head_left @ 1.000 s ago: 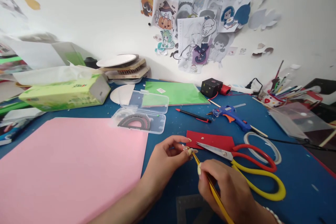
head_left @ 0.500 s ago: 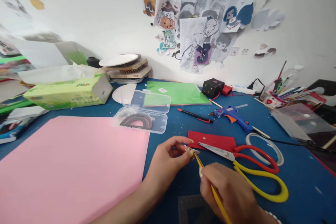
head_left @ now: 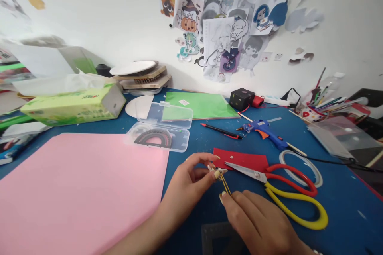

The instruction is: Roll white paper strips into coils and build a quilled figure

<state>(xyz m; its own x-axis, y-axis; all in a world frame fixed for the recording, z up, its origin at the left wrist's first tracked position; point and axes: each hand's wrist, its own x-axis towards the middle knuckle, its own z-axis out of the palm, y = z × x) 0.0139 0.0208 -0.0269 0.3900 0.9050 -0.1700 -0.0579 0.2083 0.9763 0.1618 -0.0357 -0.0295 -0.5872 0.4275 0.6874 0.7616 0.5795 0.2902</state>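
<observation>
My left hand [head_left: 191,181] pinches the tip of a thin yellow strip [head_left: 225,183] between thumb and fingertips, just above the blue mat [head_left: 206,143]. My right hand [head_left: 257,219] lies close behind it with fingers closed over the strip's near part, which is hidden under the hand. Right beside the pinch lie red-and-yellow scissors [head_left: 281,191], blades pointing at my left fingers, resting on a red sheet piece [head_left: 239,158].
A large pink sheet [head_left: 77,187] covers the left. A clear case with a protractor [head_left: 160,131], green paper [head_left: 200,105], a tissue box [head_left: 74,103], a red-tipped pencil [head_left: 221,130], a blue glue gun [head_left: 263,130], a tape ring [head_left: 301,163] and a cup of pens [head_left: 312,109] surround the hands.
My right hand slid forward along the yellow strip toward my left fingers, so less of the strip shows. The left hand's pinch stayed in place.
</observation>
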